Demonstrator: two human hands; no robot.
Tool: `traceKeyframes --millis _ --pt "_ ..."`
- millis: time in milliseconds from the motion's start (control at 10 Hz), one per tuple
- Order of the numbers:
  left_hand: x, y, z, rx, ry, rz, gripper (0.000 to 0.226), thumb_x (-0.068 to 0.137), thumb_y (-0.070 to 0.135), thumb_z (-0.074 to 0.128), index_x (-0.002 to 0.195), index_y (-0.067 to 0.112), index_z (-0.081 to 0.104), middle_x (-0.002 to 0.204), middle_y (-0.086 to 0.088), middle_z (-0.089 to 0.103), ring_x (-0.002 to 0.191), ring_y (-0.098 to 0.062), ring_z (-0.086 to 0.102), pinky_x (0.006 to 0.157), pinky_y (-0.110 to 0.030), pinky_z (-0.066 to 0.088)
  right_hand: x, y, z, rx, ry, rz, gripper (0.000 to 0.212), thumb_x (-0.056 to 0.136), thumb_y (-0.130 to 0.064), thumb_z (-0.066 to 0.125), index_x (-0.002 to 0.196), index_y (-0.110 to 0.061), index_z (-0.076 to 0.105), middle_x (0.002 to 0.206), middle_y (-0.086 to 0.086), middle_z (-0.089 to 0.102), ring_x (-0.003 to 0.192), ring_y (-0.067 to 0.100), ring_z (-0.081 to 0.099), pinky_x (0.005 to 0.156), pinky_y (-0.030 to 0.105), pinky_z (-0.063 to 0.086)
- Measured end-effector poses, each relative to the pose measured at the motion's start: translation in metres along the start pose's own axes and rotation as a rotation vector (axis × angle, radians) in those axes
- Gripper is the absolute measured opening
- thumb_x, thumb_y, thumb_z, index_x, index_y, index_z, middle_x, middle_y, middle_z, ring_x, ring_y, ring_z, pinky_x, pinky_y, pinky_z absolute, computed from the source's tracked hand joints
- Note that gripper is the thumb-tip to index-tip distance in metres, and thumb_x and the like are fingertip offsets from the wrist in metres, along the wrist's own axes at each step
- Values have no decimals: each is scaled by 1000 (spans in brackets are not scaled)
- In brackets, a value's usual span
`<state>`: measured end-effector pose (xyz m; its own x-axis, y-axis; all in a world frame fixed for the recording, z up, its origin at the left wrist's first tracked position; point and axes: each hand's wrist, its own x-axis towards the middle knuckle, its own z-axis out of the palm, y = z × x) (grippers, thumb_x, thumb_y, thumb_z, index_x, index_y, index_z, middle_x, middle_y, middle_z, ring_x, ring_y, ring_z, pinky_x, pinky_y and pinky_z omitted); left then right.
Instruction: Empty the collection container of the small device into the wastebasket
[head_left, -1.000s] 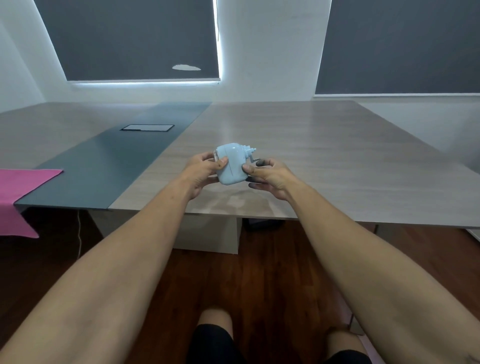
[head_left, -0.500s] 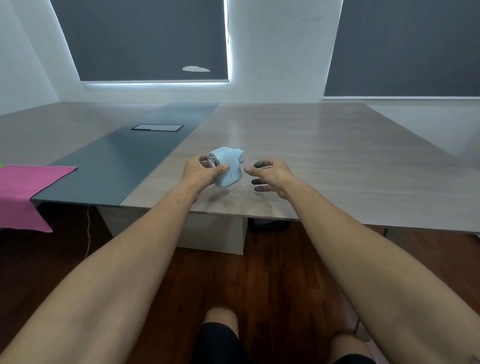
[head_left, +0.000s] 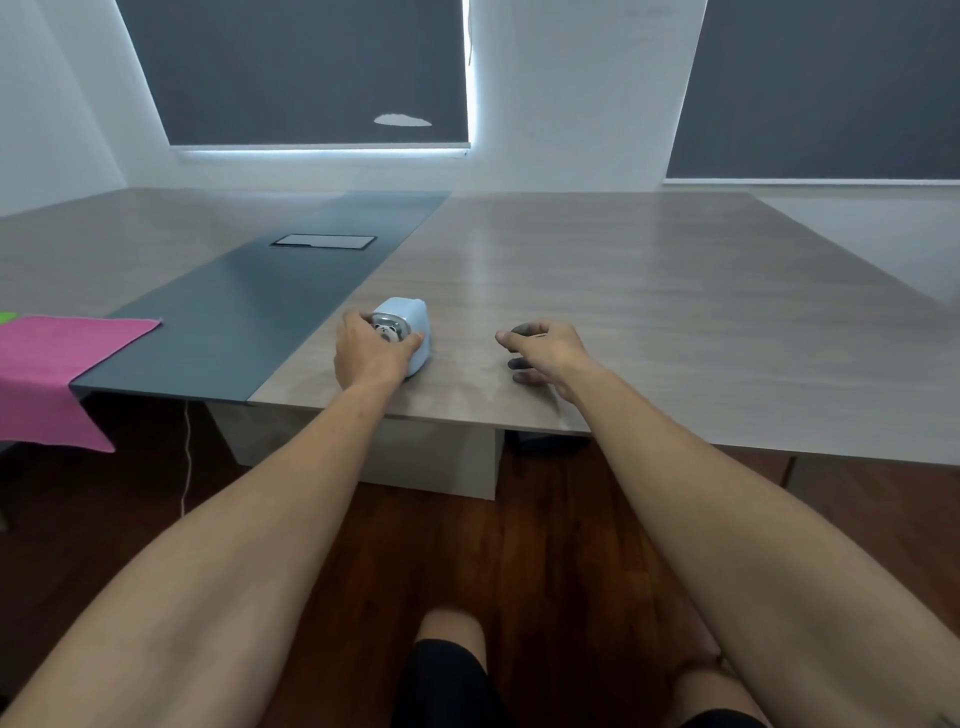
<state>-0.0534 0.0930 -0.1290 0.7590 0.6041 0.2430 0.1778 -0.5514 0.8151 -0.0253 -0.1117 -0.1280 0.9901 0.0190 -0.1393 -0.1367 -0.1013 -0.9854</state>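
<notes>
The table (head_left: 649, 291) is stretching out under both hands, with a pink cloth (head_left: 57, 364) lying well off beyond the left hand. The left hand (head_left: 369, 353) is gripping the pale blue device (head_left: 410, 325), which is sitting on the table near its front edge. The right hand (head_left: 545, 351) is hovering apart from the device, fingers loosely curled and holding nothing.

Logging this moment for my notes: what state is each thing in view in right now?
small device: on the table, gripped by the left hand.
left hand: closed around the device.
right hand: open, empty, fingertips dark-smudged, apart from the device.
pink cloth: draped over the table edge.
table: bears the device.
window blinds: drawn down.
</notes>
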Motion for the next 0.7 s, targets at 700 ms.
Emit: traceKeyframes --millis 700 --pt "-59 66 82 312 -297 576 75 88 53 51 142 2 42 152 -16 39 143 -30 30 117 -39 21 -7 39 -105 -1141 291 -219 74 90 -62 33 147 -15 42 156 10 38 145 31 28 117 50 24"
